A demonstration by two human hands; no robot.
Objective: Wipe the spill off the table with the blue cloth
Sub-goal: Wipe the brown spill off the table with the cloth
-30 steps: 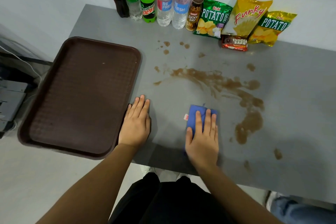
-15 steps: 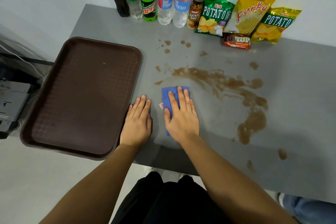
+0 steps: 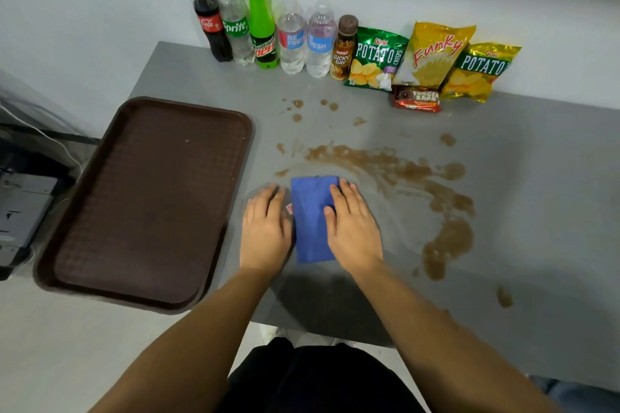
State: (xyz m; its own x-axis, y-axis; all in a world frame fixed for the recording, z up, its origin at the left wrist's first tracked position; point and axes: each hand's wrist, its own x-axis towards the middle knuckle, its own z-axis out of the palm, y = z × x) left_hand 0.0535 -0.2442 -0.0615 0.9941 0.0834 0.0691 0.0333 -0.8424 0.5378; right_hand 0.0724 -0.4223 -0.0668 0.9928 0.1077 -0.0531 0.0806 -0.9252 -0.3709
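Note:
The folded blue cloth (image 3: 309, 221) lies flat on the grey table (image 3: 536, 211), just below the left end of the brown spill (image 3: 396, 171). The spill curves from the table's middle to a large puddle at the right and scatters into drops further back. My right hand (image 3: 352, 228) presses flat on the cloth's right side, fingers stretched forward and thumb on the fabric. My left hand (image 3: 265, 231) rests flat on the table against the cloth's left edge and holds nothing.
A brown tray (image 3: 246, 130) lies to the left, overhanging the table's front edge. Several bottles (image 3: 261, 26), snack bags (image 3: 436, 57) and a chocolate bar (image 3: 417, 99) line the back edge. A dark device (image 3: 20, 211) sits off the table at far left.
My right hand slid the cloth left across the table until it lay beside my left hand, then shifted onto the cloth's right side. My left hand stayed put.

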